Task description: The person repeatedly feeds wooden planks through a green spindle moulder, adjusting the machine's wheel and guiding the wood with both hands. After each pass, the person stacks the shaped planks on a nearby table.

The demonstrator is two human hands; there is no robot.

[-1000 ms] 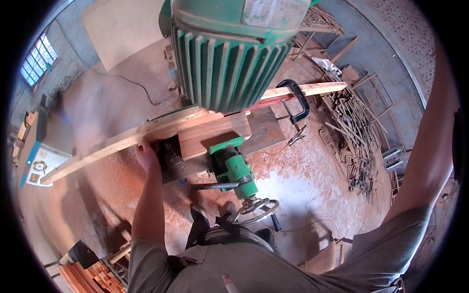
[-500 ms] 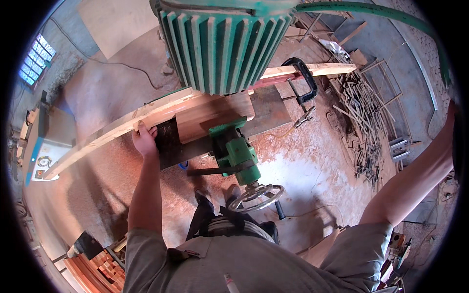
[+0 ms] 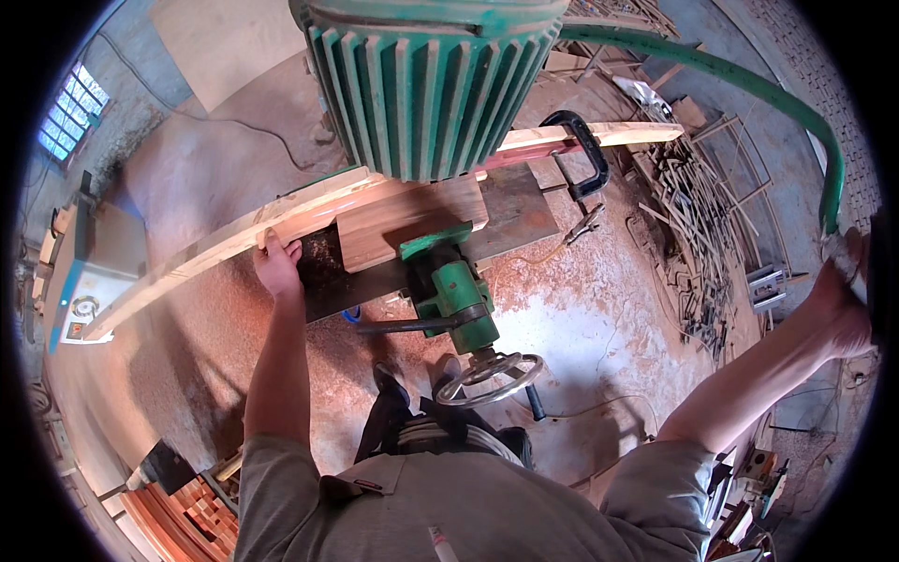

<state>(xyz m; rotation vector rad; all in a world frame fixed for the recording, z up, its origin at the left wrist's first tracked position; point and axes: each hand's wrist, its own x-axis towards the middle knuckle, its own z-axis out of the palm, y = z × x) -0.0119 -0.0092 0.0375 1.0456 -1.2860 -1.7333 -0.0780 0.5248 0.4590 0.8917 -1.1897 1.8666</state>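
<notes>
My left hand [image 3: 278, 266] is closed at the left end of a reddish wooden strip [image 3: 323, 217], thumb on top and fingers curled below. That strip lies along a long pale wooden bar [image 3: 178, 267]. A brown wood block [image 3: 398, 225] sits in front of it, against the green vise [image 3: 459, 290] with its handwheel [image 3: 492, 379]. Above hangs a finned green motor [image 3: 426, 103], hiding the middle of the strip. Out at the far right rim, my right hand [image 3: 846, 272] grips the end of a curved green lever [image 3: 791, 94]; some of its fingers are lost in the dark edge.
A black C-clamp [image 3: 590, 159] grips the pale bar right of the motor. At left stands a control box [image 3: 94, 272] with a knob. Scrap sticks [image 3: 698, 234] are heaped at right. Reddish sawn pieces [image 3: 192, 520] lie stacked lower left; sawdust covers the floor [image 3: 571, 309].
The green lever's end has swung down and toward me, and my right hand with it, now more fully in sight. My left hand stays on the wooden strip.
</notes>
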